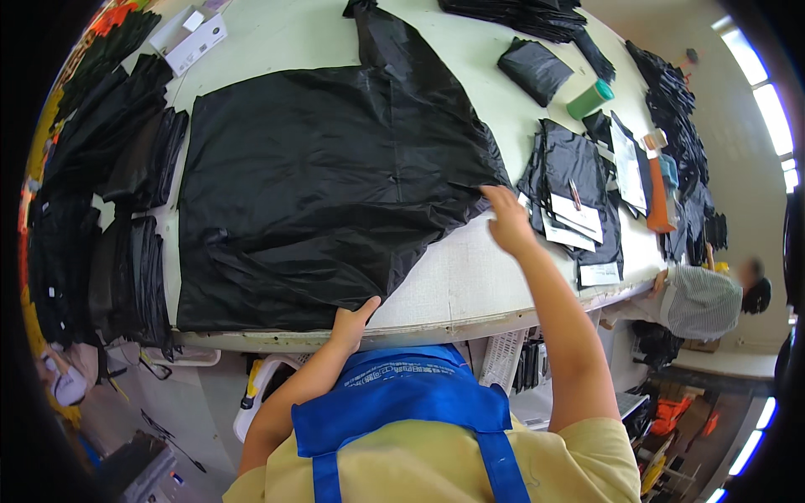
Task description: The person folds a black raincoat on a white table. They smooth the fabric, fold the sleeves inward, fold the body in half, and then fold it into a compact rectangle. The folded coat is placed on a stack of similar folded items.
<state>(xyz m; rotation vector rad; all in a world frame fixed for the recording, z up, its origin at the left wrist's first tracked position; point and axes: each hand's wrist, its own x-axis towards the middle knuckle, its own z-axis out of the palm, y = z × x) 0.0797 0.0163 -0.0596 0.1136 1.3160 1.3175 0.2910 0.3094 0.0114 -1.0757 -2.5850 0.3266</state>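
A thin, shiny black jacket [293,159] lies spread over the pale table, one sleeve [394,42] stretching toward the far side. Its near part is creased and bunched. My left hand [356,323] is closed on the jacket's near edge at the table's front, thumb on top and fingers hidden beneath the cloth. Farther off to the right, my right hand [506,220] rests its fingertips on the jacket's right edge, with the fingers stretched out and the thumb apart from them.
Stacks of folded black garments [138,277] line the left side. On the right lie black bundles [534,71], a green cylinder [589,99], white papers [576,216] with a pen, and an orange tool [658,197]. A white box [189,40] stands far left. Another person [700,300] is at right.
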